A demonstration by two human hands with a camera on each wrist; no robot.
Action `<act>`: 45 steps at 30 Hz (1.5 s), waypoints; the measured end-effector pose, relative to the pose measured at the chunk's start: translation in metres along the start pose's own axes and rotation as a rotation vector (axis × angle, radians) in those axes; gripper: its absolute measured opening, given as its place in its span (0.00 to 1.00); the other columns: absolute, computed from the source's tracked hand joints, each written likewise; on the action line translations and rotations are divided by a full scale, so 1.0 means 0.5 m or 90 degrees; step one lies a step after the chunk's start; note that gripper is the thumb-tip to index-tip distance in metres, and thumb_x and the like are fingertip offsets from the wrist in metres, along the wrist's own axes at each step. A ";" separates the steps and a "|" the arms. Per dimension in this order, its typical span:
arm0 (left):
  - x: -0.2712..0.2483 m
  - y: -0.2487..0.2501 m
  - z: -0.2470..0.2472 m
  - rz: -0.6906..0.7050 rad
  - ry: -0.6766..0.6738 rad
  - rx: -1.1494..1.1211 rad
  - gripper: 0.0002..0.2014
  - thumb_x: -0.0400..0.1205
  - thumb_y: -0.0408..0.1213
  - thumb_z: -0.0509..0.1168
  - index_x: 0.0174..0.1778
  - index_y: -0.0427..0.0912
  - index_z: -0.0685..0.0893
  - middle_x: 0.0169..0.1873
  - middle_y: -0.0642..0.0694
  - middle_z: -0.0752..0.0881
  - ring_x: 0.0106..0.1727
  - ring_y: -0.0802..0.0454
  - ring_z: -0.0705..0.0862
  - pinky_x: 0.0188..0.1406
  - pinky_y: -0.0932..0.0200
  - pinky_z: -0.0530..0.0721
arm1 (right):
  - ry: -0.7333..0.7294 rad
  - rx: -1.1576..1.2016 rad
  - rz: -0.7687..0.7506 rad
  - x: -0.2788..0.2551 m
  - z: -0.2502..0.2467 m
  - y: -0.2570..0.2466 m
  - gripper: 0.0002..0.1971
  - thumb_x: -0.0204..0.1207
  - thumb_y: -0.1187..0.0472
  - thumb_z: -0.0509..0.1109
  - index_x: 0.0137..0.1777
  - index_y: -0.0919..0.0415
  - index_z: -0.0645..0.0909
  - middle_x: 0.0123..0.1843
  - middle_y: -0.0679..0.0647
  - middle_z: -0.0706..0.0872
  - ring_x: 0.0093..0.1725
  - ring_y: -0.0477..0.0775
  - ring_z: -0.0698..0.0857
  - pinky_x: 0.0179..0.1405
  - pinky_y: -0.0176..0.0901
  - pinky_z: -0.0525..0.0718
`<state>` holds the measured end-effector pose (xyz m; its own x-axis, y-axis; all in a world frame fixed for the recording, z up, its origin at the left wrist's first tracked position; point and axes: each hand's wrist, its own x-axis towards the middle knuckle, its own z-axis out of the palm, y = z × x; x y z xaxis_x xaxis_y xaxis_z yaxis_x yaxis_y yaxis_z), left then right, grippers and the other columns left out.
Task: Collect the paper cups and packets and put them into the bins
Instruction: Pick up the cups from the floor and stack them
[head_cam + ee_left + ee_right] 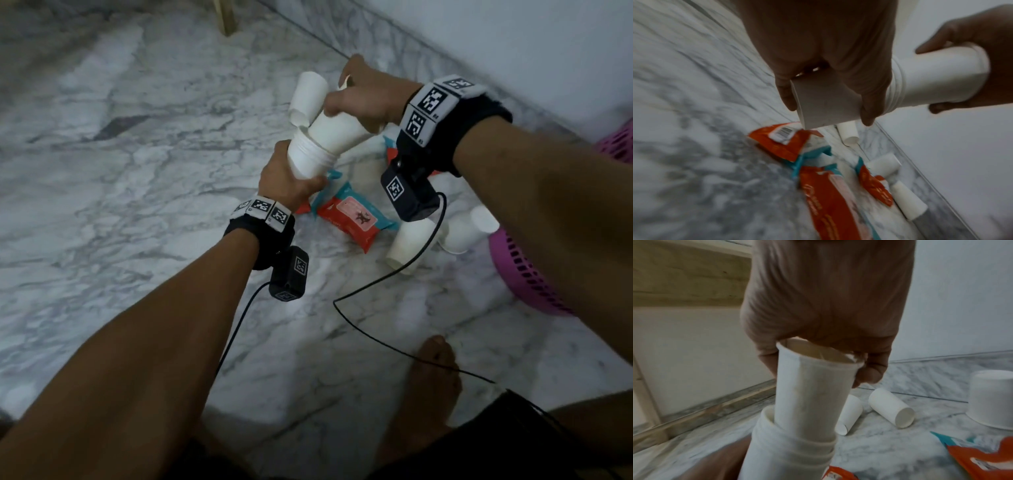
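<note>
- Head: left hand [286, 178] curls round a white cup stack [310, 156]; right hand [363, 102] clasps a cup [337, 132] nested in its top, above orange packets [354, 219] on marble floor [137, 171]; pink bin [527, 274] at right
- Left wrist: blurred; more cups [847, 133] lie along the wall
- Right wrist: cups [891, 408] on their sides, one [992, 400] upturned

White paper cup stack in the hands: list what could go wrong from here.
1. The right hand is pushing a white paper cup into the nested white paper cup stack gripped by the left hand; its rim already looks bent, so it may crush or jam.
2. A black cable trails across the marble floor by the bare foot; it may snag.
</note>
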<state>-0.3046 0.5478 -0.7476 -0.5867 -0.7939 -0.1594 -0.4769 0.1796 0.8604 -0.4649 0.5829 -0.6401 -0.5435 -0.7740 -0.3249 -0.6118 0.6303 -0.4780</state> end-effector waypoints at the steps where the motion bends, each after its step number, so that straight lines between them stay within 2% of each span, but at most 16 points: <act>1: 0.000 0.013 0.011 0.014 -0.011 0.011 0.37 0.64 0.48 0.77 0.67 0.43 0.72 0.60 0.42 0.83 0.59 0.43 0.82 0.49 0.55 0.78 | -0.006 0.009 0.010 0.000 0.007 0.002 0.36 0.65 0.42 0.70 0.71 0.58 0.66 0.54 0.56 0.79 0.52 0.58 0.82 0.44 0.49 0.79; 4: -0.002 0.039 0.046 0.058 -0.036 0.029 0.37 0.66 0.44 0.78 0.68 0.43 0.71 0.61 0.42 0.83 0.60 0.43 0.82 0.49 0.56 0.77 | -0.034 0.018 0.047 -0.002 0.036 0.015 0.37 0.69 0.41 0.69 0.74 0.60 0.67 0.64 0.58 0.79 0.64 0.59 0.80 0.53 0.48 0.76; 6: -0.006 0.049 0.070 0.071 -0.056 0.015 0.37 0.66 0.42 0.79 0.69 0.41 0.70 0.60 0.43 0.83 0.58 0.48 0.81 0.47 0.60 0.73 | -0.059 0.004 0.074 -0.007 0.056 0.032 0.39 0.74 0.35 0.63 0.77 0.62 0.67 0.70 0.57 0.76 0.71 0.58 0.76 0.62 0.46 0.71; 9: -0.011 0.057 0.109 0.078 -0.100 -0.024 0.37 0.66 0.41 0.79 0.68 0.40 0.70 0.59 0.42 0.83 0.58 0.47 0.82 0.46 0.60 0.72 | -0.085 0.067 0.105 -0.019 0.075 0.063 0.45 0.74 0.26 0.52 0.80 0.62 0.67 0.77 0.59 0.74 0.76 0.60 0.73 0.76 0.55 0.66; 12: -0.005 0.060 0.135 0.080 -0.105 -0.033 0.38 0.66 0.43 0.79 0.69 0.39 0.70 0.60 0.41 0.82 0.56 0.47 0.81 0.48 0.58 0.74 | 0.030 0.109 0.144 -0.031 0.059 0.102 0.34 0.85 0.38 0.45 0.78 0.62 0.69 0.74 0.61 0.76 0.73 0.61 0.76 0.70 0.46 0.68; 15: 0.014 0.061 0.139 0.075 -0.087 -0.065 0.37 0.66 0.41 0.79 0.68 0.37 0.70 0.58 0.43 0.81 0.56 0.48 0.80 0.48 0.58 0.75 | 0.177 0.016 0.193 -0.045 0.033 0.152 0.21 0.88 0.59 0.48 0.75 0.69 0.67 0.73 0.70 0.76 0.71 0.70 0.76 0.68 0.57 0.72; 16: 0.021 0.064 0.138 0.071 -0.083 -0.071 0.36 0.66 0.40 0.80 0.67 0.37 0.71 0.56 0.45 0.81 0.55 0.49 0.80 0.47 0.59 0.74 | 0.181 -0.014 0.225 -0.051 0.031 0.167 0.20 0.87 0.60 0.50 0.73 0.69 0.69 0.72 0.70 0.76 0.70 0.71 0.76 0.67 0.57 0.73; 19: 0.038 0.077 0.136 0.056 -0.083 -0.075 0.35 0.66 0.40 0.80 0.66 0.38 0.71 0.51 0.51 0.78 0.52 0.54 0.78 0.46 0.63 0.73 | 0.100 -0.120 0.259 -0.071 0.048 0.207 0.23 0.82 0.47 0.56 0.68 0.62 0.77 0.71 0.65 0.79 0.68 0.68 0.79 0.64 0.51 0.76; 22: 0.048 0.090 0.138 0.061 -0.086 -0.080 0.36 0.66 0.41 0.80 0.67 0.39 0.71 0.52 0.49 0.79 0.53 0.51 0.79 0.49 0.59 0.76 | 0.016 -0.182 0.270 -0.090 0.079 0.230 0.29 0.79 0.46 0.66 0.75 0.62 0.72 0.75 0.63 0.76 0.72 0.65 0.77 0.66 0.49 0.77; 25: 0.048 0.093 0.148 0.068 -0.108 -0.059 0.37 0.66 0.42 0.79 0.68 0.40 0.71 0.57 0.45 0.81 0.55 0.50 0.79 0.51 0.58 0.76 | -0.039 -0.202 0.327 -0.100 0.139 0.258 0.30 0.75 0.45 0.70 0.73 0.60 0.73 0.73 0.64 0.75 0.70 0.68 0.78 0.66 0.53 0.78; 30: 0.034 0.082 0.167 0.076 -0.124 -0.041 0.38 0.66 0.43 0.80 0.68 0.39 0.70 0.60 0.44 0.82 0.60 0.47 0.80 0.52 0.58 0.75 | 0.010 -0.174 0.383 -0.130 0.198 0.283 0.28 0.76 0.51 0.70 0.72 0.62 0.71 0.72 0.66 0.72 0.71 0.71 0.73 0.69 0.59 0.74; 32: 0.025 0.075 0.173 0.076 -0.122 -0.047 0.37 0.66 0.42 0.79 0.68 0.38 0.70 0.58 0.45 0.81 0.59 0.48 0.80 0.50 0.60 0.74 | 0.041 -0.138 0.404 -0.139 0.201 0.288 0.31 0.74 0.55 0.74 0.73 0.63 0.67 0.73 0.66 0.69 0.73 0.70 0.70 0.69 0.59 0.73; 35: 0.012 0.073 0.179 0.080 -0.123 -0.032 0.37 0.67 0.42 0.79 0.69 0.39 0.70 0.61 0.44 0.80 0.57 0.50 0.78 0.50 0.59 0.74 | 0.060 -0.116 0.431 -0.149 0.202 0.297 0.36 0.70 0.53 0.78 0.73 0.65 0.65 0.74 0.65 0.67 0.73 0.70 0.68 0.69 0.61 0.74; 39: 0.001 0.074 0.180 0.080 -0.117 -0.014 0.38 0.67 0.44 0.79 0.70 0.40 0.69 0.63 0.43 0.80 0.61 0.47 0.79 0.52 0.58 0.75 | 0.020 -0.156 0.416 -0.170 0.209 0.301 0.24 0.77 0.57 0.70 0.71 0.64 0.73 0.73 0.65 0.68 0.72 0.69 0.69 0.69 0.61 0.74; 41: -0.003 0.076 0.177 0.081 -0.121 -0.012 0.38 0.67 0.44 0.79 0.70 0.39 0.69 0.63 0.43 0.80 0.61 0.48 0.79 0.51 0.58 0.74 | 0.007 -0.137 0.393 -0.175 0.205 0.295 0.22 0.78 0.57 0.69 0.70 0.64 0.74 0.74 0.65 0.69 0.74 0.68 0.69 0.70 0.60 0.72; 45: 0.001 0.075 0.167 0.067 -0.115 -0.019 0.38 0.67 0.44 0.79 0.70 0.40 0.69 0.61 0.44 0.81 0.58 0.50 0.78 0.52 0.58 0.75 | 0.119 -0.057 0.357 -0.159 0.140 0.257 0.22 0.77 0.56 0.68 0.70 0.62 0.74 0.75 0.62 0.66 0.76 0.68 0.66 0.71 0.63 0.71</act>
<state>-0.3776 0.6028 -0.7558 -0.7413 -0.6544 -0.1493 -0.3886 0.2371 0.8904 -0.4602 0.7211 -0.7331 -0.8845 -0.3029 -0.3547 -0.2441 0.9486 -0.2014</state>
